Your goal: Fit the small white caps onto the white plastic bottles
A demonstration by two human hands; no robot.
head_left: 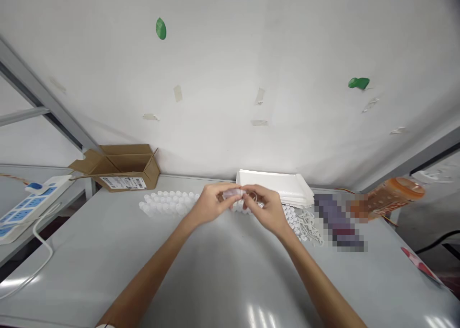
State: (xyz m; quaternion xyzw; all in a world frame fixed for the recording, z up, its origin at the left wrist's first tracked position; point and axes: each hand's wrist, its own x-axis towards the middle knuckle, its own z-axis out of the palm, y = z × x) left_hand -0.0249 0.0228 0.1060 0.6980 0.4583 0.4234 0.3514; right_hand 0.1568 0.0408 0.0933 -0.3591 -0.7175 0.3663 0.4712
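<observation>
In the head view a small translucent bottle [233, 193] lies sideways between my two hands, above the table. My left hand [210, 203] is closed around its body. At the bottle's right end, the fingers of my right hand [265, 207] pinch a small white cap, mostly hidden by the fingertips. A thin pale loop shows beside them. Behind and left of my left hand stand rows of small clear bottles [168, 203] with white tops. Right of my right hand lie a pile of small white caps [292, 217] and a heap of white cords [309, 226].
A stack of white padded envelopes [273, 186] rests against the wall. An open cardboard box [124, 169] stands at the back left, near a power strip [27, 208] with a white cable. To the right are a blurred dark item [338, 222] and an orange jar [395, 198].
</observation>
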